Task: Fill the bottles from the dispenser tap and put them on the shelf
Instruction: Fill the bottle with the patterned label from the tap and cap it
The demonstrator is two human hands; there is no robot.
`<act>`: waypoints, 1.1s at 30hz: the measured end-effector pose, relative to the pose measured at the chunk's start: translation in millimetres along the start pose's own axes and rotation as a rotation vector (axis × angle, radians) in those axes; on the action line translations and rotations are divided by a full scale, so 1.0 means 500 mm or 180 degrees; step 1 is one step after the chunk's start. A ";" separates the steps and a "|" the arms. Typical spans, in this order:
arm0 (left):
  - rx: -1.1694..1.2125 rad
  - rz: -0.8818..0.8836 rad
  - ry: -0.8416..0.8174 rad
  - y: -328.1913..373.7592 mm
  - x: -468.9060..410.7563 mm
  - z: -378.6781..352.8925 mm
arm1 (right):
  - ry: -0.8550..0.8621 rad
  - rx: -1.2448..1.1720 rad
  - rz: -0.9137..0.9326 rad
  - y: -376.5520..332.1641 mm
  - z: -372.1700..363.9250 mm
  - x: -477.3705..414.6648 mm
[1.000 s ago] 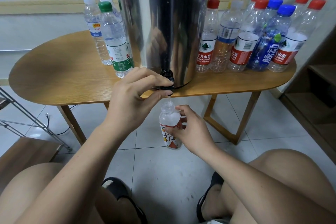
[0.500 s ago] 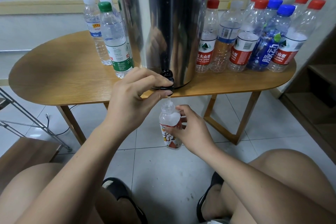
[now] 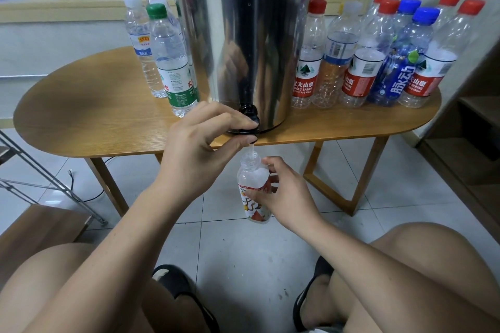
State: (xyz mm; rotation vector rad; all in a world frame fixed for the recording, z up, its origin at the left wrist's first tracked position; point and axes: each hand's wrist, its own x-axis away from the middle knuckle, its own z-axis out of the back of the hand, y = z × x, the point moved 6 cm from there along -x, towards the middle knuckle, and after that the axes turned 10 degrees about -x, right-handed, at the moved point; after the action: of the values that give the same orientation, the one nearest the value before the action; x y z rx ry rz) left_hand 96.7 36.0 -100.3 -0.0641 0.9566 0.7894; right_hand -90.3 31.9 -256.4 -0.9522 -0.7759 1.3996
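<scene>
Just below the middle of the frame, my right hand (image 3: 286, 197) wraps its fingers round the small labelled bottle (image 3: 253, 189), holding it upright with its open neck right under the black tap (image 3: 250, 119) so the thin stream falls inside. At centre my left hand (image 3: 200, 143) pinches the tap lever between curled fingers and thumb, I judge to hold the flow open. Behind it the steel dispenser (image 3: 243, 35) stands at the front edge of the table (image 3: 81, 116) so a bottle fits beneath.

Small bottle (image 3: 251, 176) beneath dispenser tap (image 3: 248, 112)
</scene>
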 end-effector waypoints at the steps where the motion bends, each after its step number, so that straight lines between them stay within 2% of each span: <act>1: 0.0007 0.0005 -0.0012 0.001 0.000 -0.001 | 0.0000 -0.0010 0.0002 -0.001 0.000 0.000; 33: -0.0063 0.0064 -0.0146 0.005 -0.002 0.004 | 0.0028 0.0037 0.0028 0.000 0.003 -0.002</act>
State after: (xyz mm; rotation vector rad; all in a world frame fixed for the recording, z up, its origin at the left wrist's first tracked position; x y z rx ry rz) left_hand 96.3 37.9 -97.8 -0.0535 0.9074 0.8157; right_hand -91.6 31.3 -255.6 -0.9532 -0.7570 1.4054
